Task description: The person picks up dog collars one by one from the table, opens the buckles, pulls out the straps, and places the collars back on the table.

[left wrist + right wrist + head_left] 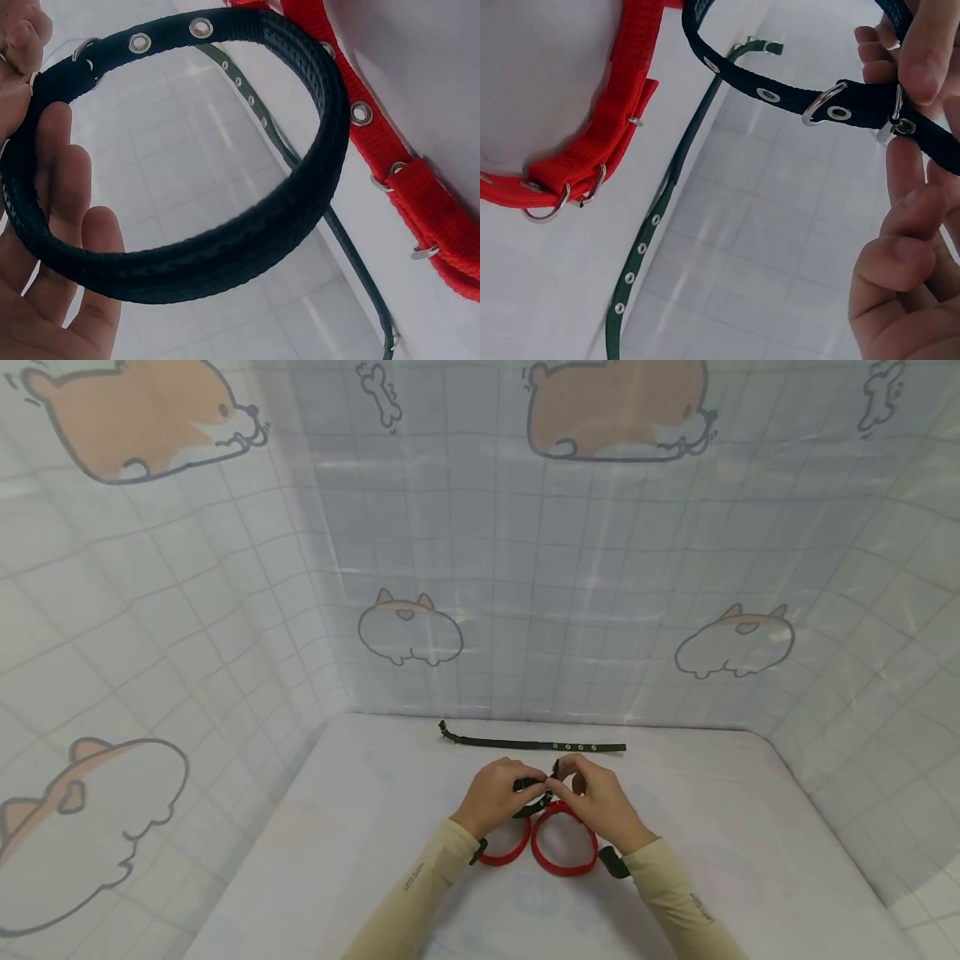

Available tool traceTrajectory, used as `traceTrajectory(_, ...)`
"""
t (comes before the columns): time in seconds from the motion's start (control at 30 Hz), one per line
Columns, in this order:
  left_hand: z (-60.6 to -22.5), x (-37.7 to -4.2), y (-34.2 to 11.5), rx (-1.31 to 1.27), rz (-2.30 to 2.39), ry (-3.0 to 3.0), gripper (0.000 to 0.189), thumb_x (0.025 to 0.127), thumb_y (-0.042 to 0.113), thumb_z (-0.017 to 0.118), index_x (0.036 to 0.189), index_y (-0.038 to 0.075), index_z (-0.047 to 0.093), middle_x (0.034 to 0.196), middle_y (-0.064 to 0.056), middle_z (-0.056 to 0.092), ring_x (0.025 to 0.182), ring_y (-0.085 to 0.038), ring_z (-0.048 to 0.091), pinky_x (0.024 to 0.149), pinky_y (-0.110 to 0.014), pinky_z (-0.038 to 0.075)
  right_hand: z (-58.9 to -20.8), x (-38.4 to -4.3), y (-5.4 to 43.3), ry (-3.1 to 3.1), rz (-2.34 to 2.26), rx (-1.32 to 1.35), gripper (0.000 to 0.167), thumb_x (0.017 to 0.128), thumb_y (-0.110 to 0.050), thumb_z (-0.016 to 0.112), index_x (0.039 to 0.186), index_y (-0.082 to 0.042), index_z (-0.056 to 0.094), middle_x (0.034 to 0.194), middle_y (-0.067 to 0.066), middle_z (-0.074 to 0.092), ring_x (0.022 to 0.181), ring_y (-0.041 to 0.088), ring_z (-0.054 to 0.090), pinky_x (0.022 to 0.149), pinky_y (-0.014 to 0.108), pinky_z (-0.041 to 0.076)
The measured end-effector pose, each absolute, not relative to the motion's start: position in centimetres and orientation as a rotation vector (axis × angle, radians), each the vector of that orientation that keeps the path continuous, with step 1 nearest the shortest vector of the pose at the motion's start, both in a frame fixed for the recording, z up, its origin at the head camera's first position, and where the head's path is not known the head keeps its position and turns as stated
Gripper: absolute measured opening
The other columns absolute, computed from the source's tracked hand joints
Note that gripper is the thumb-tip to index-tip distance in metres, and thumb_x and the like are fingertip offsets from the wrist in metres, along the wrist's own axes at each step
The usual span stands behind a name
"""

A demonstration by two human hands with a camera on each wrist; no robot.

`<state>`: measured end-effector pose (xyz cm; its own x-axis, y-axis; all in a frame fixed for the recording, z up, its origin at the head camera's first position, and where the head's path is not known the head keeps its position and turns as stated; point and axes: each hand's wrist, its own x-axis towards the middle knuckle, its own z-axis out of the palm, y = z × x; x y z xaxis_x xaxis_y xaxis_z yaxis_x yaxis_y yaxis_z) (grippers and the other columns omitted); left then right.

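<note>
Both hands hold a dark padded collar, bent into a loop above the table. My left hand has its fingers curled through the loop and grips the band. My right hand pinches the collar at its metal buckle, with fingertips pressing from below. The strap passes through a D-ring and the buckle, with eyelets showing along it. Whether the prong sits fully in an eyelet I cannot tell. Just below the hands lie a red collar and a second red collar, both looped.
Farther back, a green collar lies stretched out across the white table, its row of eyelets toward the right end. A pale gridded curtain with cartoon dogs encloses the back and sides.
</note>
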<state>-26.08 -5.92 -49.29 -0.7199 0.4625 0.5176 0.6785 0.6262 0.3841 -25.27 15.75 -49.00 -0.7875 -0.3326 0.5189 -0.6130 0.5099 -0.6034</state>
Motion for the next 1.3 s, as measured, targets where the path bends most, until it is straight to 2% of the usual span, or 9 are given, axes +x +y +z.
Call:
traceTrajectory(0.37,-49.34,-26.15,-5.69,-0.923,-0.647,-2.430,0.020,0.094,0.036,0.074,0.105,0.020,0.080,0.094,0.010,0.075,0.086,-0.006,0.065,0.079,-0.023,0.053,-48.63,-25.09,15.56,-2.413,1.049,0.815,0.024,0.091,-0.021,0.078,0.110,-0.014,0.065,0.091,-0.004,0.072,0.056,0.002,0.050,0.049,0.022,0.042)
traceTrajectory(0.57,-49.30,-26.20,-5.70,-0.913,-0.660,-2.456,0.019,0.094,0.034,0.075,0.105,0.020,0.081,0.094,0.009,0.075,0.086,-0.007,0.065,0.079,-0.024,0.053,-48.65,-25.15,15.70,-2.375,1.063,0.847,0.022,0.091,-0.019,0.077,0.108,-0.012,0.066,0.091,-0.006,0.072,0.055,0.001,0.050,0.047,0.022,0.042)
traceTrajectory(0.8,-49.66,-26.12,-5.88,-0.877,-0.701,-2.488,0.016,0.094,0.033,0.075,0.104,0.022,0.081,0.093,0.012,0.074,0.087,-0.006,0.064,0.077,-0.023,0.053,-48.61,-25.02,15.73,-2.399,1.121,0.831,0.022,0.091,-0.018,0.077,0.107,-0.012,0.063,0.088,-0.009,0.075,0.069,0.003,0.066,0.060,0.025,0.052)
traceTrajectory(0.9,-49.71,-26.18,-5.96,-0.872,-0.731,-2.467,0.015,0.094,0.034,0.074,0.103,0.023,0.080,0.096,0.012,0.074,0.090,-0.006,0.064,0.079,-0.024,0.053,-48.51,-25.12,15.69,-2.401,1.153,0.820,0.023,0.091,-0.017,0.077,0.109,-0.013,0.063,0.088,-0.010,0.075,0.071,0.004,0.067,0.062,0.026,0.052)
traceTrajectory(1.13,-50.05,-26.49,-6.04,-0.922,-0.741,-2.431,0.016,0.097,0.038,0.070,0.098,0.024,0.077,0.091,0.015,0.072,0.085,-0.005,0.065,0.077,-0.021,0.051,-48.51,-25.18,15.76,-2.435,1.107,0.831,0.022,0.093,-0.022,0.075,0.112,-0.016,0.065,0.092,-0.012,0.070,0.064,0.003,0.053,0.054,0.023,0.045)
traceTrajectory(1.3,-49.90,-26.17,-5.73,-0.907,-0.613,-2.417,0.013,0.098,0.028,0.065,0.099,0.019,0.075,0.091,0.011,0.072,0.080,-0.007,0.066,0.072,-0.023,0.053,-48.39,-25.15,15.71,-2.412,1.095,0.837,0.020,0.091,-0.021,0.077,0.109,-0.018,0.068,0.095,-0.011,0.068,0.065,0.005,0.053,0.054,0.024,0.046)
